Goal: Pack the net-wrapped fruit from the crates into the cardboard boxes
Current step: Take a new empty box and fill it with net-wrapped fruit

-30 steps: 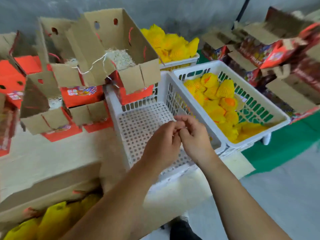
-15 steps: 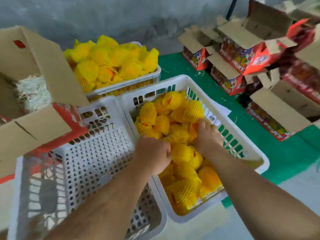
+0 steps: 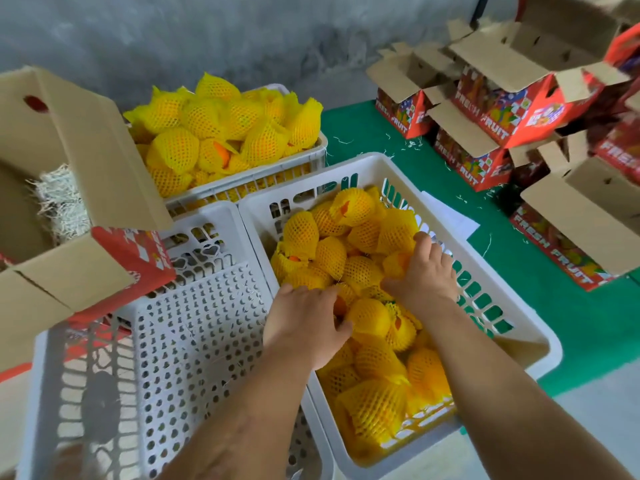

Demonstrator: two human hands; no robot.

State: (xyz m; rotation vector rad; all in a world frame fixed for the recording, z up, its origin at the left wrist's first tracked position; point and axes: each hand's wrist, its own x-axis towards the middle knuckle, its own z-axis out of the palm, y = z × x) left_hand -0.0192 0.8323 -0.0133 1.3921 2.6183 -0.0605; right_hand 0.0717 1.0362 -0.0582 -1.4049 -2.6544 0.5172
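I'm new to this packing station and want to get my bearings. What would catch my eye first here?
The bright yellow net-wrapped fruit filling the white crate at centre right, with the left hand and right hand both reaching into the pile. Behind it a second crate is heaped with the same fruit. Red "FRESH FRUIT" cardboard boxes stand open on the green floor at right.
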